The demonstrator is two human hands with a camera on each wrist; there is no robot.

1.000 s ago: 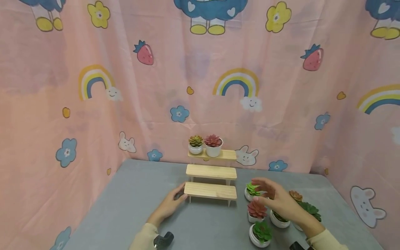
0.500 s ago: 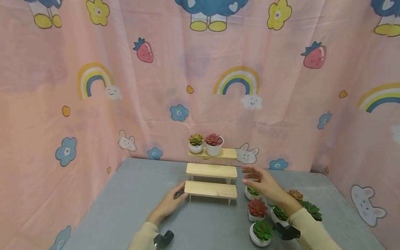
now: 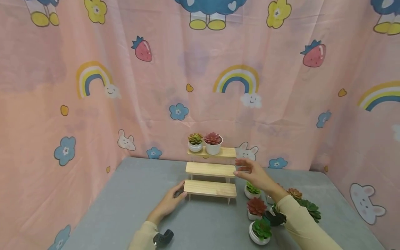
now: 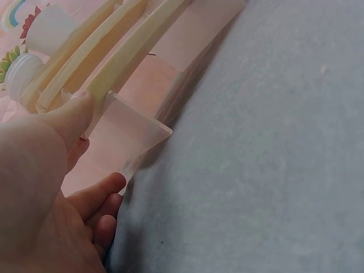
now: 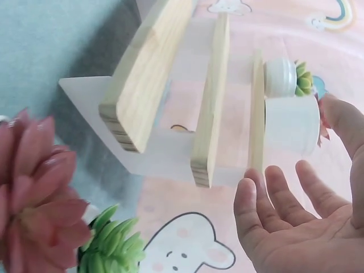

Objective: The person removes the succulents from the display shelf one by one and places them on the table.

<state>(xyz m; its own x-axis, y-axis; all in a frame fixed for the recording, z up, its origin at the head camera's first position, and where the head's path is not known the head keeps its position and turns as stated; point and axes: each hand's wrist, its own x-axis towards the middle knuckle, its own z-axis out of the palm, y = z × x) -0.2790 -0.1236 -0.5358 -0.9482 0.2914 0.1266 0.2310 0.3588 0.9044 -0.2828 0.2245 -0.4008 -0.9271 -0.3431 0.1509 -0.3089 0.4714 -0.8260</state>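
A three-tier stand with pale wooden boards (image 3: 210, 188) and frosted side panels stands on the grey table. My left hand (image 3: 168, 202) grips its left end; in the left wrist view the thumb (image 4: 77, 111) lies on a board's end and the fingers curl by the side panel (image 4: 133, 128). On the top board sit a green succulent (image 3: 195, 139) and a dark pink one (image 3: 213, 139), both in white pots. My right hand (image 3: 257, 177), empty with fingers loosely bent, is at the stand's right end; whether it touches the boards I cannot tell.
Right of the stand are several potted succulents: a bright green one (image 3: 252, 188), a red one (image 3: 257, 206), a green one (image 3: 261, 228), and others partly under my right forearm, including an orange-brown one (image 3: 294, 193). A pink patterned cloth (image 3: 156, 86) hangs behind.
From above the pots on the right, my right hand has moved left and away from me, to the stand's right end. My left hand has stayed at the left end.
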